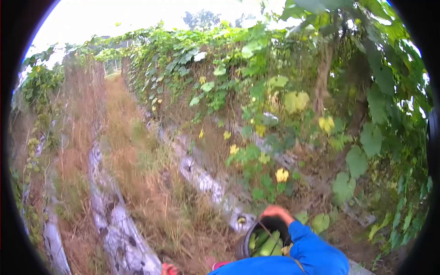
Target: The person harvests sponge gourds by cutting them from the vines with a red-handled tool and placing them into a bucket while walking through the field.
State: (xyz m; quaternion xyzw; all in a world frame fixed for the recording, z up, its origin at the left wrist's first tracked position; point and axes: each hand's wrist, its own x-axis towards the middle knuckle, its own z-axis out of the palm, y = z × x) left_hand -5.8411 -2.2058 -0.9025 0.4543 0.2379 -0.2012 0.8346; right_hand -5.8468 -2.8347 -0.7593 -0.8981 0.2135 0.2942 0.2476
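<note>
A dark round bucket (243,247) stands low in the frame, right of centre, with several long green vegetables (269,244) inside. My right hand (276,211), at the end of a blue sleeve, is curled over the bucket's far rim. A thin strap or stick crosses the bucket's opening beneath that hand. At the bottom edge, left of the bucket, only a small part of my left hand (169,269) shows. It is blurred, and whether it holds anything is hidden. Another blue sleeve stretches along the bottom edge, in front of the bucket.
Leafy vines (206,68) form a tall wall from the middle to the right, with yellowing leaves low down. A brown trunk (324,78) rises at right. Pale ground sheeting (121,229) runs in strips between dry grass (123,114). A path recedes at upper left.
</note>
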